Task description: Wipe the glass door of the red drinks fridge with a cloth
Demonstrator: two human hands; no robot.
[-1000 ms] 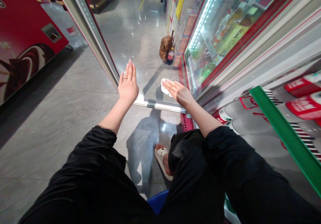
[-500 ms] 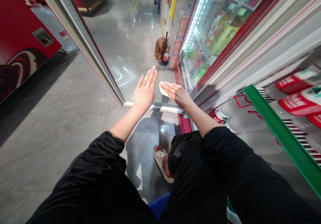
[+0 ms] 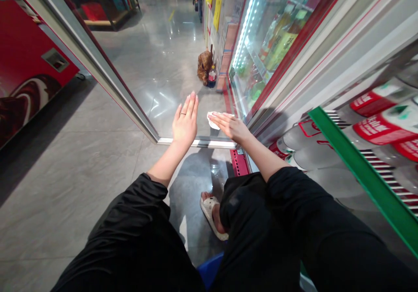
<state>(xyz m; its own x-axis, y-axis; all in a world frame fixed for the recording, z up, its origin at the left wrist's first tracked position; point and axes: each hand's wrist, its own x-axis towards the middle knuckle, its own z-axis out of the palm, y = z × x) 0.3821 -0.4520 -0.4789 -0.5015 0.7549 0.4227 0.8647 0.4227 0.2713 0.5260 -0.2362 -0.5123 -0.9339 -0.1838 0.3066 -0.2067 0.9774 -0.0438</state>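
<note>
The glass door [image 3: 146, 74] of a cooler stands swung out in front of me, with a pale metal frame [image 3: 214, 144] along its bottom. My left hand [image 3: 185, 124] lies on the lower part of the pane, fingers stretched out and held side by side, with nothing in it. To its right, my right hand [image 3: 233, 127] presses a crumpled white tissue [image 3: 213, 124] against the glass under flattened fingers. Part of the tissue is hidden beneath those fingers.
On my right, large bottles with red labels [image 3: 380, 128] stand on cooler shelves behind a green shelf edge [image 3: 348, 148]. A red cabinet [image 3: 29, 69] stands at the left. Beyond the glass are a brown lump [image 3: 204, 65] and a dark drink bottle [image 3: 212, 77].
My view has shifted slightly. Both hands sit a little lower in the picture, the left one also slightly farther left. The tissue stays under my right fingers.
</note>
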